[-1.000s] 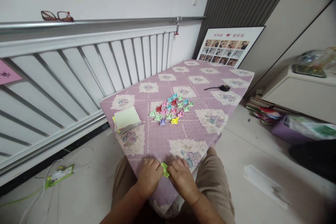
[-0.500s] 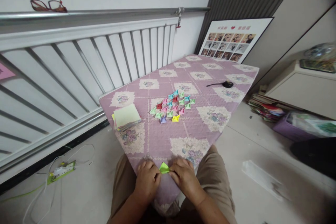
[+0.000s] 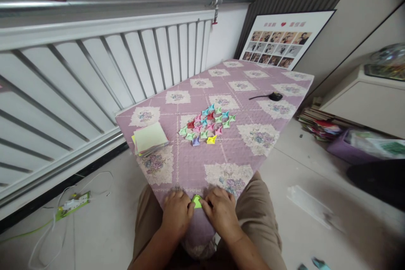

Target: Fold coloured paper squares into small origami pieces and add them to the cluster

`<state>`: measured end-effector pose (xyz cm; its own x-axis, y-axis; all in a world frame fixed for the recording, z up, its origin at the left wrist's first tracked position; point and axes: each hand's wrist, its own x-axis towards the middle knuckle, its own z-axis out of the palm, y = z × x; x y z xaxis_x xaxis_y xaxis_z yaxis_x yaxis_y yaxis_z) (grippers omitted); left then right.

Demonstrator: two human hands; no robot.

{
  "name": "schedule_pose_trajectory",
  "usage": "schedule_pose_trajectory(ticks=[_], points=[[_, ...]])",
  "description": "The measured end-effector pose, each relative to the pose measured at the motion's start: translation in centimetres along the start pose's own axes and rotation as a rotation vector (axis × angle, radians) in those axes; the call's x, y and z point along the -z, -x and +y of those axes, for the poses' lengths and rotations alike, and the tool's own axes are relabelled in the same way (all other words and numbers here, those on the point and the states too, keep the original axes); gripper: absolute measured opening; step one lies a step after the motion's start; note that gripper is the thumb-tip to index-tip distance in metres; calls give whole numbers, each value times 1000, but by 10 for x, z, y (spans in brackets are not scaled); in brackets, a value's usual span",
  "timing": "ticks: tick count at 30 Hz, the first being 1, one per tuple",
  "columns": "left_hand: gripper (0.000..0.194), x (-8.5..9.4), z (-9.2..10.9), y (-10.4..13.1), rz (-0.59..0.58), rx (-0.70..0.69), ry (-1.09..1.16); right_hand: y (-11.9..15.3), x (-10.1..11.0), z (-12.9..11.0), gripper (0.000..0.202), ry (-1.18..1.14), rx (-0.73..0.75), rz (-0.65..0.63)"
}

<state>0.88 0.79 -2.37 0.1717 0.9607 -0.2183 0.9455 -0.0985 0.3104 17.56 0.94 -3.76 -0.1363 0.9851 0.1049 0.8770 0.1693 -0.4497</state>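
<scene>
A small piece of folded lime-green paper (image 3: 197,201) lies between my hands at the near edge of the table. My left hand (image 3: 177,210) is curled, with its thumb pressed on the paper's left side. On the other side my right hand (image 3: 221,207) has its fingers bent in and its thumb on the paper's right edge. Farther up the cloth are several small folded paper shapes (image 3: 210,127) in green, pink, red, blue, purple and yellow, grouped together. A stack of paper sheets (image 3: 151,138), pale on top, rests to their left.
A purple flowered cloth (image 3: 193,168) covers the table. A black object with a thin handle or cord (image 3: 275,96) lies at the far right. A white radiator (image 3: 126,63) runs along the left side. Cables and a power strip (image 3: 74,204) are on the floor.
The green paper looks more compact and flatter, and both thumbs have shifted on it. My view has moved slightly. The group of folded shapes has stayed in place.
</scene>
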Motion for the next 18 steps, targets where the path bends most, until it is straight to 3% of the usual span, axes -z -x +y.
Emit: schedule_pose_trajectory(ticks=[7, 18], points=[[20, -3, -3, -6, -47, -10, -86, -2, -2, -1, 21, 2, -20, 8], [16, -15, -6, -3, 43, -24, -65, 1, -11, 2, 18, 7, -42, 30]])
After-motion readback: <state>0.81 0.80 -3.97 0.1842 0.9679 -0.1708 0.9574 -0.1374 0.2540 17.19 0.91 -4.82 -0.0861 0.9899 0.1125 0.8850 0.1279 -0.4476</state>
